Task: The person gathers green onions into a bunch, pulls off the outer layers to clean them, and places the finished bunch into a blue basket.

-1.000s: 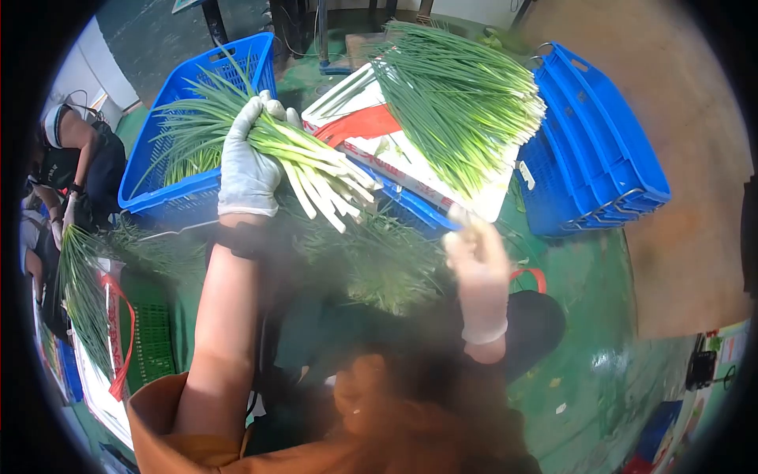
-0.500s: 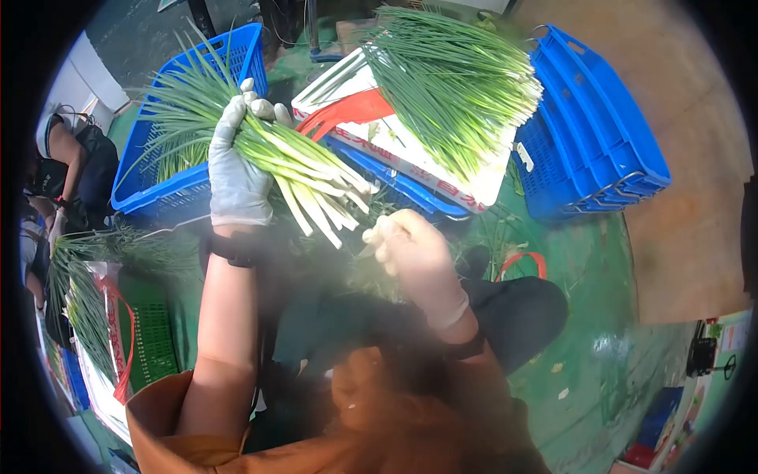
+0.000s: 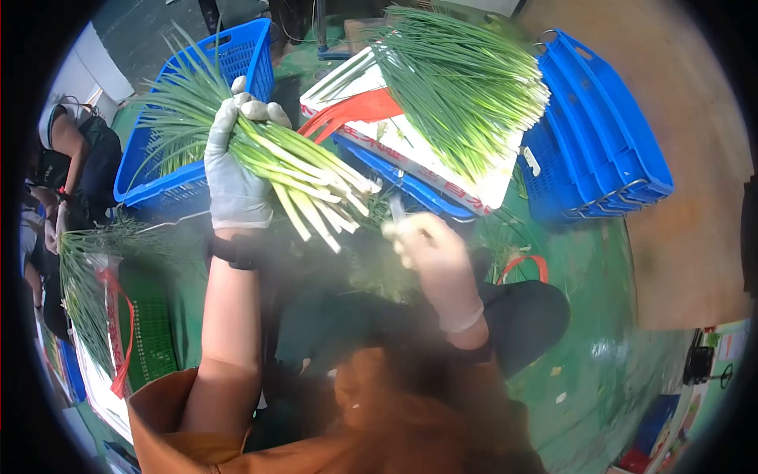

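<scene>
My left hand [image 3: 237, 174], in a whitish glove, is closed round a bunch of green onions [image 3: 304, 162]. Their white root ends point right and down, and the green leaves fan out to the upper left over a blue basket. Just right of the root ends, apart from them, is my gloved right hand [image 3: 430, 253]. Its fingers are pinched on a short, pale, blade-like piece [image 3: 396, 207] that sticks upward; blur hides its exact kind. A large pile of green onions [image 3: 466, 95] lies on a white foam box [image 3: 491, 188] ahead.
A blue basket [image 3: 162, 189] with more green onions stands at the left. Stacked blue crates [image 3: 600, 134] stand right of the foam box. A red strap [image 3: 355, 110] lies across the box. At far left are a green crate [image 3: 150, 340], more green onions [image 3: 87, 292] and another person [image 3: 71, 150].
My right hand has moved slightly right, away from the root ends, and the pale piece now points up instead of down-left. My left hand still grips the bunch, almost unmoved.
</scene>
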`<state>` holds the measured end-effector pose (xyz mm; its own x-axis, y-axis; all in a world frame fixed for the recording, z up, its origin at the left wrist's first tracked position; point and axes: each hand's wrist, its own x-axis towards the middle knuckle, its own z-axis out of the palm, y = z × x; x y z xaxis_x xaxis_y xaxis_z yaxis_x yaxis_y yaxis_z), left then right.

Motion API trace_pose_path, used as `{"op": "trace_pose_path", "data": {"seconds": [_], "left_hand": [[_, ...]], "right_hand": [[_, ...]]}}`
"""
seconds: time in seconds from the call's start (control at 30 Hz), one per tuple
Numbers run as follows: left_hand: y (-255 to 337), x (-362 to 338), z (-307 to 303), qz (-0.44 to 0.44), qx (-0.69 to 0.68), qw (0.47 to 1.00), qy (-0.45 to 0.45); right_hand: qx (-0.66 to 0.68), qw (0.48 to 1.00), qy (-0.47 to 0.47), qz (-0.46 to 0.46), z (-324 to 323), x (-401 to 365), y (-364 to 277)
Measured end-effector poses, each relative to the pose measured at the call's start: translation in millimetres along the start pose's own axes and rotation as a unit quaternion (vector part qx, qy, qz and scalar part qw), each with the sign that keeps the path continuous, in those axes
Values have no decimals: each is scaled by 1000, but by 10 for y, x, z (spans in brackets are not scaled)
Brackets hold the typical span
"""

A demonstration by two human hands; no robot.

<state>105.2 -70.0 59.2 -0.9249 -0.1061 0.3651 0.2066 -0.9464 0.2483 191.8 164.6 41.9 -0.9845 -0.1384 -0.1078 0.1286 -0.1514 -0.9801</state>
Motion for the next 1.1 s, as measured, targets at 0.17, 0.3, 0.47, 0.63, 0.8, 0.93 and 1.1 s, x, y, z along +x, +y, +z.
{"op": "trace_pose_path", "data": {"seconds": [0.17,0.3,0.47,0.63,0.8,0.93,1.1], "left_hand": [[-200,-83,100,-18,34,998,53],[-127,-103,67,-34,26,996,78],[56,-36,-58,-36,-6,994,102],[625,320,-201,76,87,989,94],[1696,905,-206,90,250,961,77],[2180,1404,-363,62,525,832,168],[2427,1771,-1309,-181,609,759,141]], "right_hand": [[-124,988,-14,-93,165,83,79],[-228,951,-43,-206,268,-9,81],[-176,979,-102,-13,147,-176,-64],[-217,970,-72,87,-23,-72,15],[-580,807,-99,-44,-493,88,810],[-535,816,-218,32,-558,287,1014],[-557,770,-299,-80,-663,401,1449]]}}
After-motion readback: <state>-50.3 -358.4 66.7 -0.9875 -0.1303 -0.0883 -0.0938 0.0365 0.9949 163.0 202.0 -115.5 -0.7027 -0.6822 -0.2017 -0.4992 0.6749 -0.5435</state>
